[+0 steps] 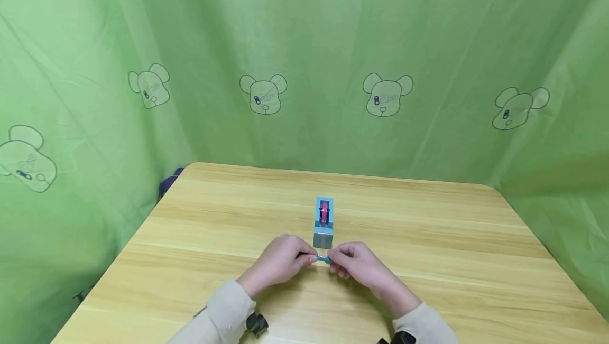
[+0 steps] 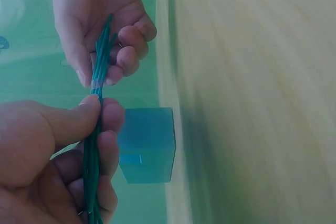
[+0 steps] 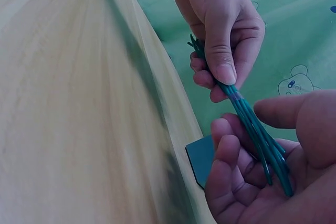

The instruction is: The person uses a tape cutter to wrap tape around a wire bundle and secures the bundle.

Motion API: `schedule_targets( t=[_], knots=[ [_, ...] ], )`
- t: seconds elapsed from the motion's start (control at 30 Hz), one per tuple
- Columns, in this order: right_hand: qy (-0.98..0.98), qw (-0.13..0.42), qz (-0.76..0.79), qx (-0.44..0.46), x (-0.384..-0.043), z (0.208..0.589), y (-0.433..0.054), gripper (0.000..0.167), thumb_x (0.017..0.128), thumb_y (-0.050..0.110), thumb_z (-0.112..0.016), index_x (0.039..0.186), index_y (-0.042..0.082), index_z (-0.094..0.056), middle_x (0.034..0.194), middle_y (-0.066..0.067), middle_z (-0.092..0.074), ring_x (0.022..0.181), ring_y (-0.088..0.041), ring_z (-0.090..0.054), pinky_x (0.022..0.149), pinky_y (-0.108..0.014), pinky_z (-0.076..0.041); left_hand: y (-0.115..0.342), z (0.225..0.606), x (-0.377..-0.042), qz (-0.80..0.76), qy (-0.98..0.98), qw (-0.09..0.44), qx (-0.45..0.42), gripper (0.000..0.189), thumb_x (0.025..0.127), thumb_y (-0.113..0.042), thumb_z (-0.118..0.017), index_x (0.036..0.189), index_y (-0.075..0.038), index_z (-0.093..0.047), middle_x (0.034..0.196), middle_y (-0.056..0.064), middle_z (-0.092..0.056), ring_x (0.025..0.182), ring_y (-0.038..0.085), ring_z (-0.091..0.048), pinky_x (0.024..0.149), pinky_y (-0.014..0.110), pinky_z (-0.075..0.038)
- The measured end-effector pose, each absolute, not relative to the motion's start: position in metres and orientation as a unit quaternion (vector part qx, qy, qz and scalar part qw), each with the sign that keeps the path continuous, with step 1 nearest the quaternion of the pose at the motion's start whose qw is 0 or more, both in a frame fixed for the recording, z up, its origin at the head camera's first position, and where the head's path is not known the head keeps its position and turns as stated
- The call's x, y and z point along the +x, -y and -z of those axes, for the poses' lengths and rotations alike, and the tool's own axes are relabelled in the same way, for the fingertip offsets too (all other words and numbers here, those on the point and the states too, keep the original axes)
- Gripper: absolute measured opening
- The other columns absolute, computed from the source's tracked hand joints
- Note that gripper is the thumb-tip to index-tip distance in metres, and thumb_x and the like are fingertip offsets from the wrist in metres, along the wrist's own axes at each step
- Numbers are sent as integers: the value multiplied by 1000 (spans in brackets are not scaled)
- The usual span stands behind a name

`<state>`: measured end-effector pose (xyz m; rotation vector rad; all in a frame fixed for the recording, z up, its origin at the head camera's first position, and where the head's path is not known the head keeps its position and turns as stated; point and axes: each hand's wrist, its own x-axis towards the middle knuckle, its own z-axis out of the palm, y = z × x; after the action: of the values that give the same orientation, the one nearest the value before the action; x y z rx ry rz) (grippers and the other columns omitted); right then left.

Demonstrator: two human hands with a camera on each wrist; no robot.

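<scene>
A slim bundle of green plastic-looking strands has clear tape wrapped round its middle. My left hand pinches the bundle just beside the tape, thumb on top; one end lies along its curled fingers in the left wrist view. My right hand has its fingers curled loosely under the other, fanned-out end. Its thumb stands slightly off the strands in the right wrist view. Just beyond both hands is a blue tape dispenser with a pink roll core.
The wooden table spreads out on both sides of the hands. Green curtains with printed bear heads enclose its back and sides. A dark purple object shows past the table's left edge.
</scene>
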<state>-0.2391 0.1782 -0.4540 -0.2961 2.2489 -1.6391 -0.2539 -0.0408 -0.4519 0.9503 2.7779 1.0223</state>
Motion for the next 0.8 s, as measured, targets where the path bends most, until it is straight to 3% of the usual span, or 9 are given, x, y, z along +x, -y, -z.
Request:
schedule_targets(
  t=[0.37, 0.8],
  knots=[
    [-787, 187, 572, -132, -239, 454, -181, 34, 103, 21, -55, 91, -8, -67, 79, -8, -64, 68, -16, -51, 60, -24, -44, 39, 454, -254, -326, -896, 0, 301, 10, 92, -17, -72, 96, -14, -80, 93, -7, -74, 77, -2, -61, 70, 20, -50],
    [-803, 163, 561, -115, -240, 459, -181, 25, 99, 19, -62, 98, -4, -70, 80, -9, -62, 68, -16, -51, 56, -27, -44, 39, 457, -256, -333, -897, 9, 289, 9, 91, -18, -73, 97, -16, -80, 94, -7, -74, 70, -1, -58, 66, 20, -48]
  ],
)
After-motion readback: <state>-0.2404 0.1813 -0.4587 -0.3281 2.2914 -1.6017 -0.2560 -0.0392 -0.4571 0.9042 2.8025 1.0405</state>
